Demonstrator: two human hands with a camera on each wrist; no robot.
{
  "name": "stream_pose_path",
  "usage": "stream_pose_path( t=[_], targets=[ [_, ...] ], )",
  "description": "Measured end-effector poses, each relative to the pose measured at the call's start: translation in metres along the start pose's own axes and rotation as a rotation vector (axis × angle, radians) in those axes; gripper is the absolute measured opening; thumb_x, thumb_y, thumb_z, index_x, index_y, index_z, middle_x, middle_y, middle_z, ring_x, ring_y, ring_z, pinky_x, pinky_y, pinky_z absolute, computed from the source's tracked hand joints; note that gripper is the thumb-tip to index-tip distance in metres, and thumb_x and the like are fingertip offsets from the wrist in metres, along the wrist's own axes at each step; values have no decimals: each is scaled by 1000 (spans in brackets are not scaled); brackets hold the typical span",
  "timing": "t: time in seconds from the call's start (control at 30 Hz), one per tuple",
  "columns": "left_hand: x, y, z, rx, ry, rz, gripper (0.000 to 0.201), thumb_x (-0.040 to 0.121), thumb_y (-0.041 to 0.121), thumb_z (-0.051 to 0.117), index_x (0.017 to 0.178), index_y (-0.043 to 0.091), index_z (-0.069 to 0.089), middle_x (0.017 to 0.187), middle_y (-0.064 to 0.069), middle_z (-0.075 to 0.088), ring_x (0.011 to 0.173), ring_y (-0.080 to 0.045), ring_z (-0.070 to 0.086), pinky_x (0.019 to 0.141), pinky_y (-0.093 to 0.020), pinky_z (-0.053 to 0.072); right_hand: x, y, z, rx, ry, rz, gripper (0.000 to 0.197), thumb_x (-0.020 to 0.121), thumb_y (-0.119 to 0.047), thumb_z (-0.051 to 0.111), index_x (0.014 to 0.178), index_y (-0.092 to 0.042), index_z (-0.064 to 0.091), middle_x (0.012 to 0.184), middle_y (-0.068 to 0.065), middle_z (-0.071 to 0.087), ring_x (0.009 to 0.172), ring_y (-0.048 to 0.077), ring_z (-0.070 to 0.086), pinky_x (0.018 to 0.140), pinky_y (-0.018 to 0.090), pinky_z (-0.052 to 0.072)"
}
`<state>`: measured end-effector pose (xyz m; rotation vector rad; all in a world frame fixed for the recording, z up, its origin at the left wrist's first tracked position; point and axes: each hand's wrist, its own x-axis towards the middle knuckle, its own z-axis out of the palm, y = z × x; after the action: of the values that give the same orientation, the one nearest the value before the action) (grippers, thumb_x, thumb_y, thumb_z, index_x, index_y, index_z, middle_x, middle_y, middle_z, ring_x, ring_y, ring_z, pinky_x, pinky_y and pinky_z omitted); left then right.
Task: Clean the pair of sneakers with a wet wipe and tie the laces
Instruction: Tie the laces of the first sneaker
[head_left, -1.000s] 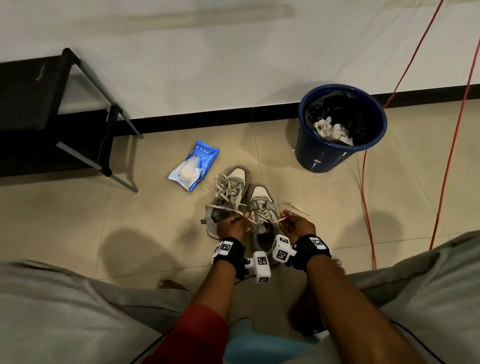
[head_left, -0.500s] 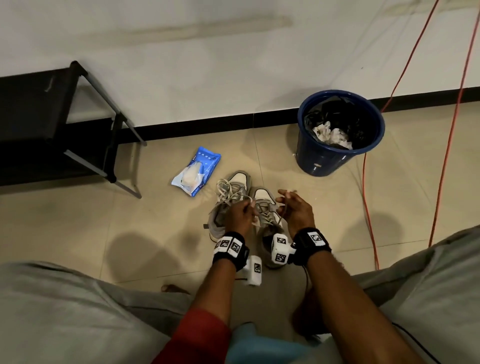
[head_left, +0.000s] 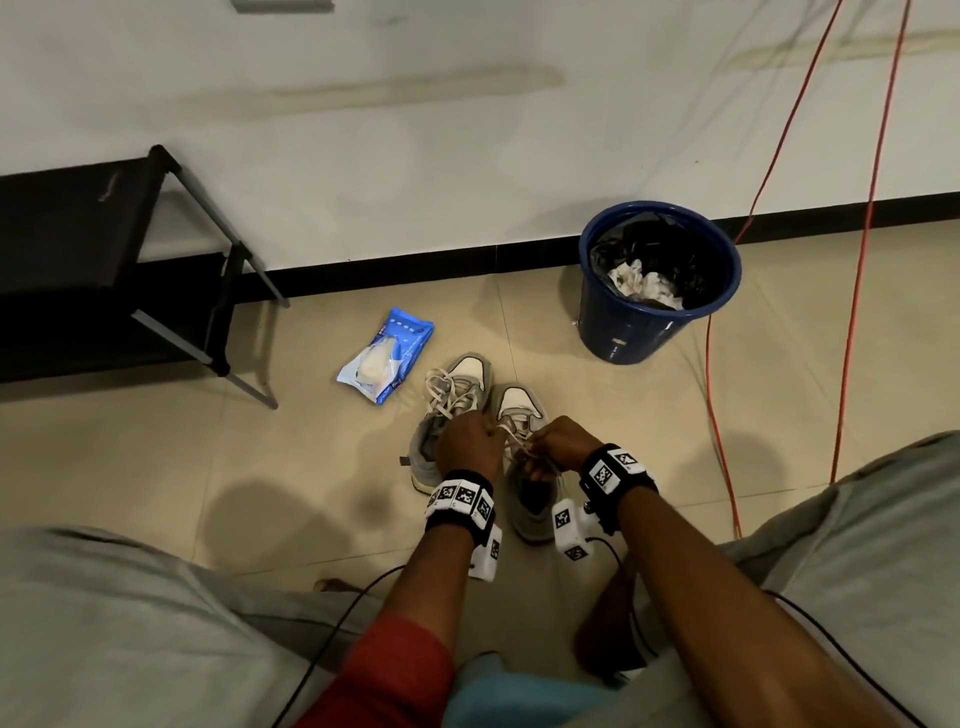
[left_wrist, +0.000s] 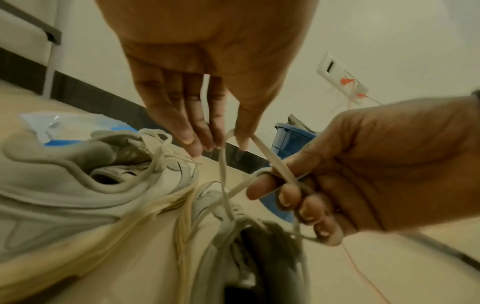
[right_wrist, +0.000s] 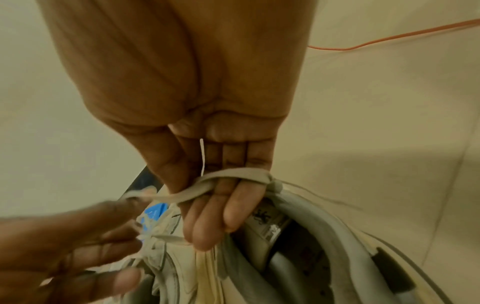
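Two grey and white sneakers stand side by side on the floor: the left sneaker (head_left: 457, 395) with loose laces, the right sneaker (head_left: 519, 410) under my hands. My left hand (head_left: 485, 431) pinches one end of the right sneaker's lace (left_wrist: 223, 170) between thumb and fingertips (left_wrist: 192, 144). My right hand (head_left: 540, 452) holds the other end, with the lace (right_wrist: 233, 174) wound round its curled fingers (right_wrist: 228, 209). The two hands are close together above the shoe's tongue. A blue wet wipe pack (head_left: 387, 356) lies just left of the sneakers.
A blue bin (head_left: 613, 322) with a black liner and crumpled wipes stands to the right by the wall. Orange cables (head_left: 852, 312) run down the floor at right. A black metal rack (head_left: 104, 270) is at left. My knees frame the bottom of the head view.
Both hands have come back from over the toes to the right sneaker's tongue and drawn closer together. The lace is now wound round my right fingers.
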<state>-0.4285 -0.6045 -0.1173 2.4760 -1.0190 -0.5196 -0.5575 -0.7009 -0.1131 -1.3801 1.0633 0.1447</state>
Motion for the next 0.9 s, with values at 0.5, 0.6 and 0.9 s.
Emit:
stream_pose_path(
  t=[0.5,0.6,0.9],
  targets=[
    [28,-47,-17,-385,83,-430,14,70,24,79,83,18,80,81,-6,76,80,-28,71,73,-32,57,6,-1,-30,-508,426,-291,12,73,-5,74,79,-15,79,79,4,74,77,17,66,78,29,53],
    [26,-70,-16,-601,194,-394,12,70,19,79,72,30,75,72,1,74,69,-23,72,71,-41,62,10,13,-50,-501,591,-189,14,79,-6,68,82,-15,78,83,7,74,83,24,66,78,29,51],
    [12,-54,11,-929,195,-471,62,73,14,81,130,17,58,94,6,71,86,-17,68,80,-32,57,15,51,-17,-138,605,146,26,70,-37,78,74,-11,73,74,7,73,70,26,70,71,37,58]
  ],
)
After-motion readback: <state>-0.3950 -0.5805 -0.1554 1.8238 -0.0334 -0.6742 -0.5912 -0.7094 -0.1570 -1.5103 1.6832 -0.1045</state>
